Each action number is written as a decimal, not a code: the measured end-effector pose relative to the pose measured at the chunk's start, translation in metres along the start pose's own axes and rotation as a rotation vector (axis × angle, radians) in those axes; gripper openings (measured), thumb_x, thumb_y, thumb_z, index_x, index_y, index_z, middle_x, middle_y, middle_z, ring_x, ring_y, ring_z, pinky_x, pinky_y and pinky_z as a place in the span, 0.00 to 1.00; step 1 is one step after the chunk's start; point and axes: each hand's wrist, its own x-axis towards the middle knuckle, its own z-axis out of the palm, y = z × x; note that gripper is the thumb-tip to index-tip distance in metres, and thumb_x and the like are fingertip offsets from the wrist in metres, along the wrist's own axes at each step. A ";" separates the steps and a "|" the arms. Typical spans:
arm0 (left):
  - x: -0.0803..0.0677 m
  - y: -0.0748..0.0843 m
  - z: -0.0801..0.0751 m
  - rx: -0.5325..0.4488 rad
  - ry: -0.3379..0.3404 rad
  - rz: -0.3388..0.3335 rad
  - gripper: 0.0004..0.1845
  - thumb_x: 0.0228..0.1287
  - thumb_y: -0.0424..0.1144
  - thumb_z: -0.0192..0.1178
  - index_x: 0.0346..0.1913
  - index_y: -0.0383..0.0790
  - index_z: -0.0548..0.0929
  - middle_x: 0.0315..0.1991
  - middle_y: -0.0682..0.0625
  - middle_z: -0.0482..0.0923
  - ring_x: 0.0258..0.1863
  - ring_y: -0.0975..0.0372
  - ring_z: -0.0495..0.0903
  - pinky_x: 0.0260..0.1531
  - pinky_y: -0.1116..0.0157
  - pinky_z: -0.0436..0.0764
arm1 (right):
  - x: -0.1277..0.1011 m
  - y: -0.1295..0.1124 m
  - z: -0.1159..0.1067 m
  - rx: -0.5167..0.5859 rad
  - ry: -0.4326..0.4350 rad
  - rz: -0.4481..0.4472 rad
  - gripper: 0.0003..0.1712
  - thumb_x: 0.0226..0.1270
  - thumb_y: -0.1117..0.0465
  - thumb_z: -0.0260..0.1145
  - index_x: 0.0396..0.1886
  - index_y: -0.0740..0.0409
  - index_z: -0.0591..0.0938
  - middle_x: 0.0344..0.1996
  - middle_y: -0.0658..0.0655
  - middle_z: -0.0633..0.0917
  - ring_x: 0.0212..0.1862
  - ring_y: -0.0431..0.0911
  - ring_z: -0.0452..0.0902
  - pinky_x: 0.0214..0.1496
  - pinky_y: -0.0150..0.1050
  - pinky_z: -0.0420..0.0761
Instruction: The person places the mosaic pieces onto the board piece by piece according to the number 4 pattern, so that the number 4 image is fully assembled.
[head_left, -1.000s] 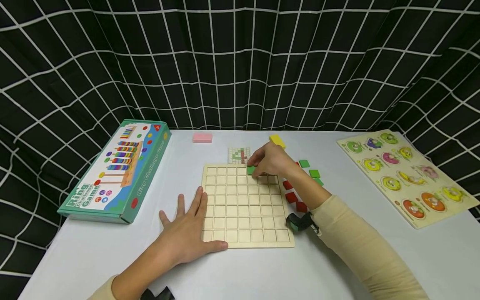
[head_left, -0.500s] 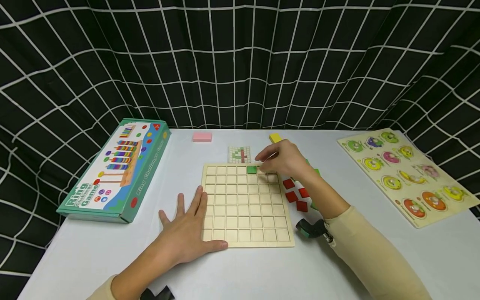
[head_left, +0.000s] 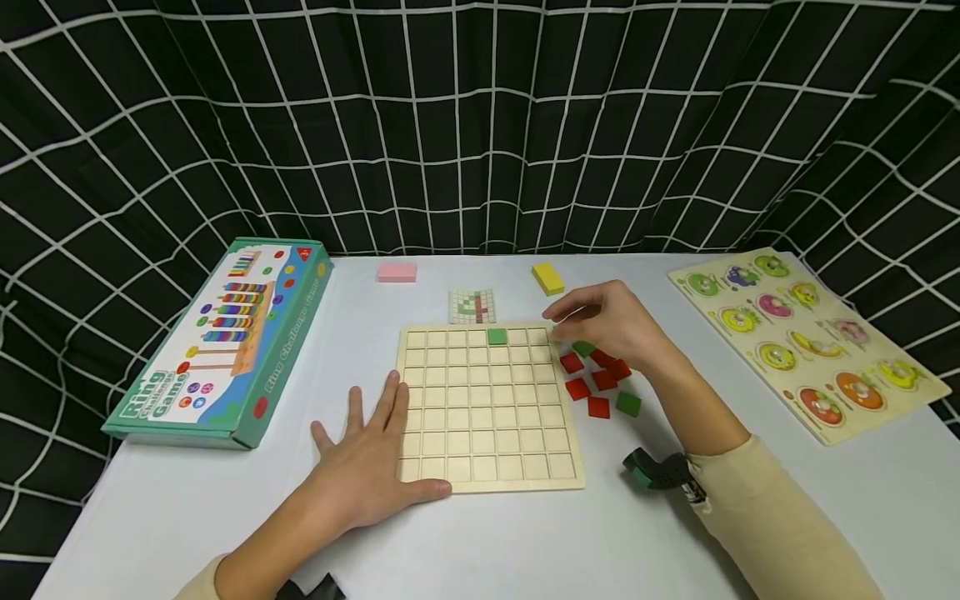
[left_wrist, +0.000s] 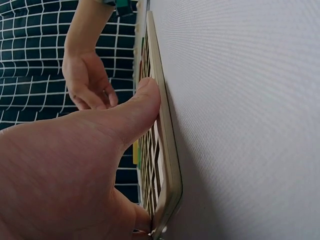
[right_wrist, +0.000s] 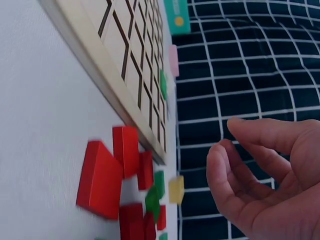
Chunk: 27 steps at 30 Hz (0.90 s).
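A wooden grid board (head_left: 487, 408) lies mid-table with one green tile (head_left: 497, 336) in its top row, also in the right wrist view as the green tile (right_wrist: 163, 84). My left hand (head_left: 367, 462) lies flat beside the board's left edge, thumb (left_wrist: 142, 107) against the board (left_wrist: 165, 150). My right hand (head_left: 611, 321) hovers over loose red tiles (head_left: 592, 379) and green tiles (head_left: 628, 403) to the right of the board, fingers loosely curled, holding nothing. Red tiles (right_wrist: 107, 175) lie below the right hand (right_wrist: 265, 180).
A ring-game box (head_left: 225, 333) lies at the left. A fruit peg puzzle (head_left: 802, 342) lies at the right. A pink block (head_left: 397, 272), a yellow block (head_left: 547, 278) and a small pattern card (head_left: 472, 306) lie behind the board.
My right hand let go of the green tile in the board's top row and moved right, over the loose tiles. The left hand stayed put.
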 end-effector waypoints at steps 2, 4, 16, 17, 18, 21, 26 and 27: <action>0.000 -0.001 0.000 -0.002 0.000 0.001 0.73 0.50 0.82 0.63 0.85 0.36 0.45 0.87 0.45 0.32 0.80 0.28 0.39 0.55 0.12 0.45 | -0.003 0.003 -0.005 -0.004 0.010 0.000 0.14 0.66 0.64 0.74 0.51 0.61 0.90 0.51 0.63 0.89 0.45 0.52 0.84 0.50 0.49 0.84; 0.000 -0.001 0.000 -0.004 0.001 0.003 0.73 0.50 0.82 0.63 0.85 0.36 0.45 0.87 0.45 0.32 0.80 0.28 0.39 0.55 0.12 0.45 | -0.005 0.006 -0.010 -0.004 0.016 0.001 0.14 0.67 0.64 0.73 0.51 0.61 0.90 0.51 0.64 0.89 0.45 0.52 0.84 0.50 0.48 0.84; 0.000 -0.001 0.000 -0.034 0.004 0.006 0.73 0.50 0.80 0.66 0.85 0.37 0.45 0.87 0.45 0.33 0.80 0.28 0.38 0.55 0.13 0.43 | -0.015 0.026 -0.043 -0.054 -0.020 0.028 0.17 0.67 0.64 0.72 0.55 0.61 0.89 0.50 0.64 0.89 0.43 0.50 0.83 0.47 0.42 0.84; 0.000 -0.001 0.001 -0.032 0.004 0.006 0.73 0.50 0.80 0.65 0.85 0.37 0.44 0.87 0.45 0.33 0.80 0.28 0.38 0.55 0.13 0.43 | -0.015 0.028 -0.045 -0.064 -0.030 0.029 0.17 0.68 0.64 0.72 0.55 0.61 0.89 0.50 0.64 0.89 0.43 0.50 0.83 0.47 0.41 0.83; 0.000 -0.001 0.001 -0.029 0.005 0.006 0.73 0.50 0.80 0.65 0.85 0.37 0.44 0.87 0.45 0.33 0.80 0.28 0.38 0.55 0.13 0.44 | -0.015 0.031 -0.048 -0.070 -0.040 0.028 0.17 0.68 0.64 0.73 0.55 0.61 0.89 0.50 0.63 0.89 0.44 0.50 0.83 0.48 0.41 0.83; 0.000 -0.001 0.001 -0.024 0.004 0.004 0.73 0.50 0.80 0.65 0.85 0.37 0.44 0.87 0.45 0.33 0.80 0.28 0.38 0.56 0.13 0.44 | -0.013 0.041 -0.055 -0.089 -0.070 0.021 0.16 0.68 0.64 0.72 0.55 0.62 0.88 0.50 0.63 0.89 0.45 0.50 0.81 0.48 0.39 0.82; 0.000 -0.001 0.000 -0.034 -0.001 0.002 0.72 0.50 0.80 0.65 0.85 0.37 0.45 0.87 0.45 0.33 0.80 0.28 0.38 0.56 0.13 0.43 | -0.011 0.059 -0.066 -0.114 -0.130 -0.001 0.16 0.67 0.66 0.72 0.54 0.63 0.88 0.48 0.61 0.90 0.47 0.50 0.80 0.47 0.35 0.81; 0.000 -0.001 0.000 -0.037 -0.002 0.001 0.73 0.50 0.80 0.66 0.85 0.37 0.44 0.87 0.45 0.33 0.80 0.28 0.38 0.56 0.13 0.43 | -0.011 0.062 -0.068 -0.118 -0.141 -0.001 0.16 0.67 0.67 0.73 0.53 0.63 0.88 0.48 0.61 0.90 0.47 0.50 0.80 0.47 0.35 0.81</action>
